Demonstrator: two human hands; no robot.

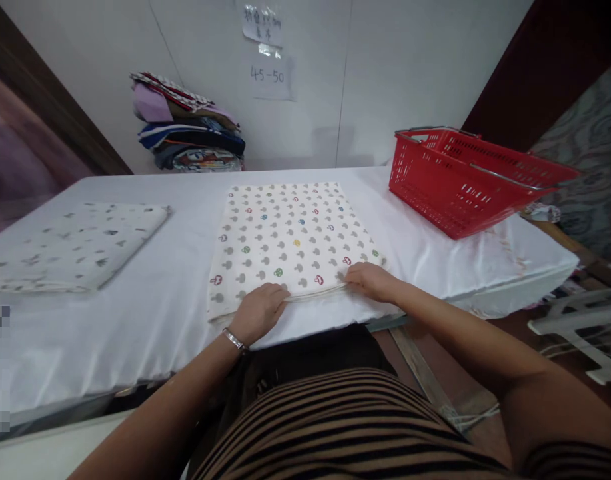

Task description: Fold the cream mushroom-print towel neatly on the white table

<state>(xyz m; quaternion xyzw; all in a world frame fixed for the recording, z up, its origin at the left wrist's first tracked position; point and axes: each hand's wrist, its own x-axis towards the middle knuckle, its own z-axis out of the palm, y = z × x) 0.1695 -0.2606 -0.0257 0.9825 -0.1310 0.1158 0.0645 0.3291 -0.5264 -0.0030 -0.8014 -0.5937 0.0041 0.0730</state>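
A white cloth printed with mushrooms (290,227) lies flat and folded in layers on the white-covered table. At its near edge, my left hand (260,310) is closed on the fabric left of the middle, a metal band round the wrist. My right hand (370,281) pinches the same edge close to the near right corner. The thumbs are mostly hidden from view. Between the hands, the layered edge bows slightly and stays on or very near the table.
On the left lies another folded white cloth (80,247) with a leafy print. A red plastic basket (435,183) stands at the right. Stacked fabrics (195,133) rise behind the table's far edge, by the wall. A white plastic stool (580,320) is at the lower right.
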